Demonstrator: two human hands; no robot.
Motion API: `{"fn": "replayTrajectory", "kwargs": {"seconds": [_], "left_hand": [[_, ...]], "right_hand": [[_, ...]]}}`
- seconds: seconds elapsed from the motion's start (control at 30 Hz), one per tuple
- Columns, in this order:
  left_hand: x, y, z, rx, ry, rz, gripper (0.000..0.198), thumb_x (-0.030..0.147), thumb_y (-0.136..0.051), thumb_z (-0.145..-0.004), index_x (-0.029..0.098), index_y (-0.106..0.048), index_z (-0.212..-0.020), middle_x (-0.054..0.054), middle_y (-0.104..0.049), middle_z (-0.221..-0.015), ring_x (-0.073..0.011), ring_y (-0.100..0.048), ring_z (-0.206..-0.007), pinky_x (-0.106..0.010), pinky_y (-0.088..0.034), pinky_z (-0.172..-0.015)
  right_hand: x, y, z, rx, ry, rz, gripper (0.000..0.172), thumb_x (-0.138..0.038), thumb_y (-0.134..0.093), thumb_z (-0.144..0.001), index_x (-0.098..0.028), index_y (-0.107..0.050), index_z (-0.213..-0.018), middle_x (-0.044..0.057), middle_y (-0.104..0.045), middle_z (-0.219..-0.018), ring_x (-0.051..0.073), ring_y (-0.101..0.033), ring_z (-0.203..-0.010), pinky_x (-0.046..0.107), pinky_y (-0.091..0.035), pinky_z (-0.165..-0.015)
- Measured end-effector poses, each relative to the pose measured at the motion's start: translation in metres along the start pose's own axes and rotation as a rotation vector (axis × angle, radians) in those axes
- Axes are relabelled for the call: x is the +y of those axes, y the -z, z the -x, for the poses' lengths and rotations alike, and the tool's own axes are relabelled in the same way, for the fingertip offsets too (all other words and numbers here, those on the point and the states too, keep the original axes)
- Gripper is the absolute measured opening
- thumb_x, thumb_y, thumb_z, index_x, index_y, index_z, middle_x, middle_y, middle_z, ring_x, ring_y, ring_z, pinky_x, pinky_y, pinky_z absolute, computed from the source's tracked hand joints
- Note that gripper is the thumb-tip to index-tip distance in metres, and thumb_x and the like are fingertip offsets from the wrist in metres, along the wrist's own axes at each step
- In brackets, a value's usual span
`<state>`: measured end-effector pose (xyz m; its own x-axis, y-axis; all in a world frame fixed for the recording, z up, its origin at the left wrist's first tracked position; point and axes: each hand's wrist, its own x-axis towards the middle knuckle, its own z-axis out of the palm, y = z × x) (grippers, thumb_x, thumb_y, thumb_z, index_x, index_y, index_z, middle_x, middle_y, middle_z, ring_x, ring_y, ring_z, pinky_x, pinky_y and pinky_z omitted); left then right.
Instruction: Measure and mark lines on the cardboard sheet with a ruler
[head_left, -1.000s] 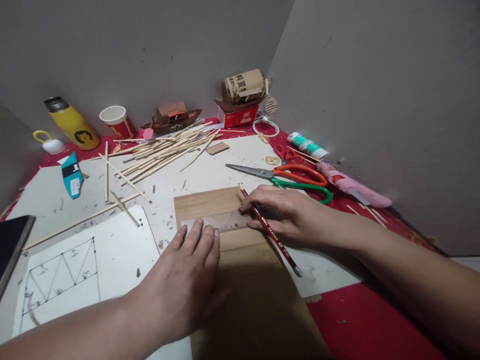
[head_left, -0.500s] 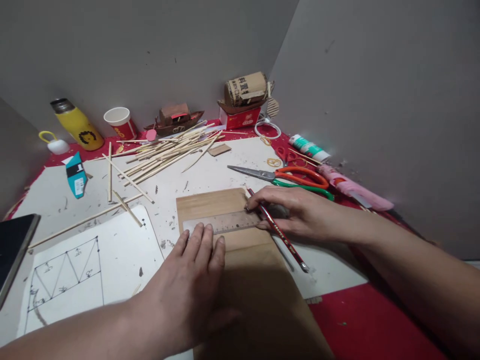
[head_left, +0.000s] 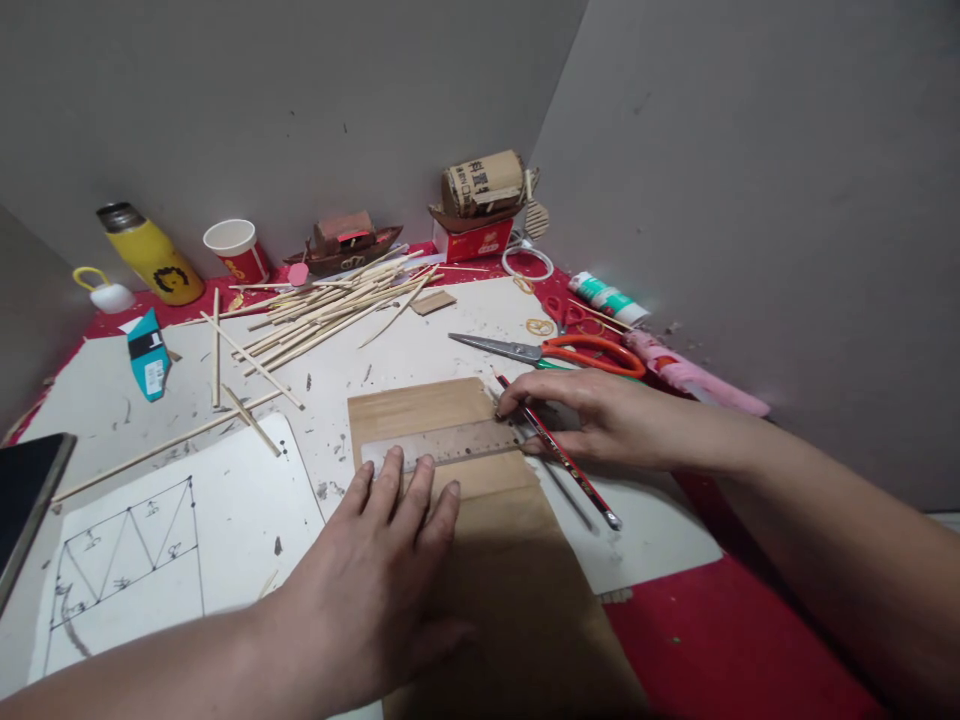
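A sheet of brown card (head_left: 510,560) lies in front of me, with a clear ruler (head_left: 450,442) laid across its far part. My left hand (head_left: 375,565) rests on the card with its fingers spread, the fingertips touching the ruler's near edge. My right hand (head_left: 592,415) is at the ruler's right end, thumb and fingers closed around a dark red and black pencil (head_left: 574,478). The pencil slants, its sharpened tip pointing away from me and its blunt end towards me. Some of the right fingers are hidden behind the hand.
Beyond the card lie scissors (head_left: 585,350) with orange and green handles and a pile of thin wooden sticks (head_left: 337,305). To the left are a paper with a truss drawing (head_left: 247,540) and a dark tablet-like device (head_left: 26,500). A yellow bottle (head_left: 161,260), paper cup (head_left: 244,255) and model boats (head_left: 349,245) line the wall.
The view has shifted slightly. My right hand has tilted the pencil a little, and its fingers have moved slightly at the ruler's right end. The left hand stays on the card and ruler.
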<state>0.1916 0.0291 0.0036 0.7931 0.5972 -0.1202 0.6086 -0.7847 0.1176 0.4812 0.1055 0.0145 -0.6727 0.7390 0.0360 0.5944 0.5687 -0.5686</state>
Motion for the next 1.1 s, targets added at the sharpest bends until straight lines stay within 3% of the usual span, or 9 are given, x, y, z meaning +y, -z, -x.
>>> {"fn": "replayTrajectory", "kwargs": {"seconds": [0.27, 0.77, 0.9, 1.1], "left_hand": [[0.003, 0.006, -0.006, -0.062, 0.003, -0.035, 0.09, 0.058, -0.067, -0.083, 0.007, -0.04, -0.152, -0.028, -0.033, -0.156, -0.0561, -0.031, -0.14, -0.072, -0.041, -0.104], [-0.002, -0.008, 0.002, 0.109, -0.033, -0.047, 0.089, 0.057, -0.07, -0.08, 0.015, -0.039, -0.153, -0.024, -0.029, -0.16, -0.0478, -0.029, -0.145, -0.065, -0.042, -0.107], [0.0, -0.008, 0.003, 0.177, -0.066, -0.09, 0.083, 0.06, -0.061, -0.088, 0.012, -0.041, -0.151, -0.027, -0.039, -0.155, -0.0455, -0.041, -0.14, -0.061, -0.044, -0.106], [0.005, -0.006, 0.008, 0.237, -0.139, -0.141, 0.062, 0.048, -0.044, -0.1, 0.004, -0.049, -0.143, -0.03, -0.051, -0.145, -0.0452, -0.056, -0.127, -0.055, -0.054, -0.095]], "right_hand": [[-0.007, 0.007, 0.002, -0.049, -0.017, 0.049, 0.021, -0.023, -0.053, -0.086, -0.02, -0.061, -0.105, 0.007, -0.069, -0.103, 0.02, -0.066, -0.092, 0.034, -0.051, -0.081], [-0.003, 0.007, 0.005, -0.034, -0.014, 0.089, 0.017, -0.025, -0.052, -0.088, -0.021, -0.063, -0.1, 0.007, -0.068, -0.1, 0.02, -0.065, -0.09, 0.032, -0.051, -0.078], [-0.004, 0.008, 0.004, -0.033, -0.017, 0.097, 0.018, -0.024, -0.051, -0.087, -0.02, -0.063, -0.1, 0.008, -0.068, -0.098, 0.021, -0.064, -0.089, 0.033, -0.051, -0.078], [-0.006, 0.009, 0.003, -0.052, -0.016, 0.106, 0.02, -0.024, -0.05, -0.087, -0.018, -0.064, -0.101, 0.009, -0.069, -0.1, 0.022, -0.065, -0.09, 0.035, -0.051, -0.079]]}}
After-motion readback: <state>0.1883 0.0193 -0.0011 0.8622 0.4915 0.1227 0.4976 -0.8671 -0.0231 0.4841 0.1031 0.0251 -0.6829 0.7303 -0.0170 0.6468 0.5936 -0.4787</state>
